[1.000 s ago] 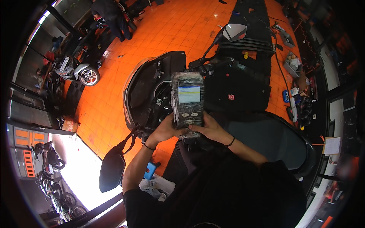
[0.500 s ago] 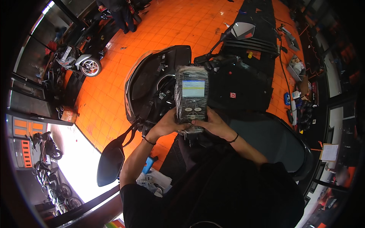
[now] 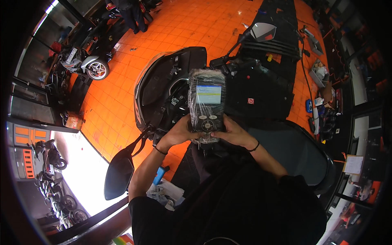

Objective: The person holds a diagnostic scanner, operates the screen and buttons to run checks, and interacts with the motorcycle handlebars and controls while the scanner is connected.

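Note:
A handheld diagnostic scanner (image 3: 207, 109), wrapped in clear plastic film, is held upright between my two hands. Its lit screen (image 3: 208, 94) shows lines of text with one yellow band. Below that sit two pale buttons and a round keypad (image 3: 208, 125). My left hand (image 3: 178, 132) wraps the lower left side, thumb lying on the lower front. From the right, my right hand (image 3: 236, 134) grips the lower corner, its thumb just under the keypad. Most fingers are hidden behind the scanner. Beneath it is a motor scooter with a dark front panel (image 3: 157, 83).
The scooter's mirrors (image 3: 119, 174) (image 3: 263, 32) stick out at left and far right. Its dark seat (image 3: 281, 151) lies to my right. A person (image 3: 130, 14) stands far back near another scooter (image 3: 79, 63). Tools and a grey bin (image 3: 318, 73) line the right side.
My right thumb has slid down off the round keypad, which now shows fully. The scanner stays in both hands, almost in the same place.

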### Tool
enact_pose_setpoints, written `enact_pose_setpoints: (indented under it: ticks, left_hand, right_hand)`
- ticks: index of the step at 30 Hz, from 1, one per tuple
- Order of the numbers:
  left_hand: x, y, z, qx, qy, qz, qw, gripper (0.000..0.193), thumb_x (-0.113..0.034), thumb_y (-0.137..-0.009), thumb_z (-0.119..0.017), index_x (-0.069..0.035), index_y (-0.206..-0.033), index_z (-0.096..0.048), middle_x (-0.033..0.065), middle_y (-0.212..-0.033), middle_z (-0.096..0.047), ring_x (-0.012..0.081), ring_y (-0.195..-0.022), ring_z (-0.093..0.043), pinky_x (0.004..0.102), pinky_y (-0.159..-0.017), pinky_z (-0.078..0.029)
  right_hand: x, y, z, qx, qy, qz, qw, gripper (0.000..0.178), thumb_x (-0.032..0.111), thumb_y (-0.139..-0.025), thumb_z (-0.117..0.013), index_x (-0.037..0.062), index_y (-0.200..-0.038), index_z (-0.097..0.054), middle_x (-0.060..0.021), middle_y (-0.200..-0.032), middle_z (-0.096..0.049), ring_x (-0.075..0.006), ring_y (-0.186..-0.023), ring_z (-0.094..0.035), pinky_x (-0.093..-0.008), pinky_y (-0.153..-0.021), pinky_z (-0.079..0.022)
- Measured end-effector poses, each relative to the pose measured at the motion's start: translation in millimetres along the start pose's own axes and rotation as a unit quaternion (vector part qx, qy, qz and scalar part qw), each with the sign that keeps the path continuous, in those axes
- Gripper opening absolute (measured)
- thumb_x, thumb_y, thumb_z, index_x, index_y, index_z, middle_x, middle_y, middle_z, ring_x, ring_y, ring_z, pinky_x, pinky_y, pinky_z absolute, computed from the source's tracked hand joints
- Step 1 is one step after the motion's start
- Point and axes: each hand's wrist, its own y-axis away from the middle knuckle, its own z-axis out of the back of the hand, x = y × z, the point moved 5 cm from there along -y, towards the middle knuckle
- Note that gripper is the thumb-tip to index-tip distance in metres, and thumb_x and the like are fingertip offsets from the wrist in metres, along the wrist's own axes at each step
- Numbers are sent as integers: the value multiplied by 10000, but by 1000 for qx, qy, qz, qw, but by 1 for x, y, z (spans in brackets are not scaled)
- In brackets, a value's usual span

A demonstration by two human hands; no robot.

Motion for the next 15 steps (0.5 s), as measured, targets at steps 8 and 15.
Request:
enact_pose_setpoints:
  ticks: [8, 15]
  left_hand:
    - [-7, 0, -4, 4, 10, -7, 1000, 647, 30, -783, -754, 53, -1343, -432, 110, -1229, -607, 167, -1129, -590, 339, -984, -509]
    - [-1, -1, -1, -2, 28, -21, 999, 637, 7, -777, -774, 39, -1333, -463, 105, -1223, -610, 188, -1133, -584, 358, -965, -510]
  right_hand:
    - [1, 0, 0, -23, -21, -7, 999, 741, 85, -808, -717, 14, -1447, -348, -150, -1394, -462, -247, -1325, -439, -381, -1105, -362]
    - [8, -1, -1, -35, -25, -13, 999, 725, 61, -800, -711, 12, -1434, -361, -144, -1374, -474, -244, -1307, -454, -380, -1101, -366]
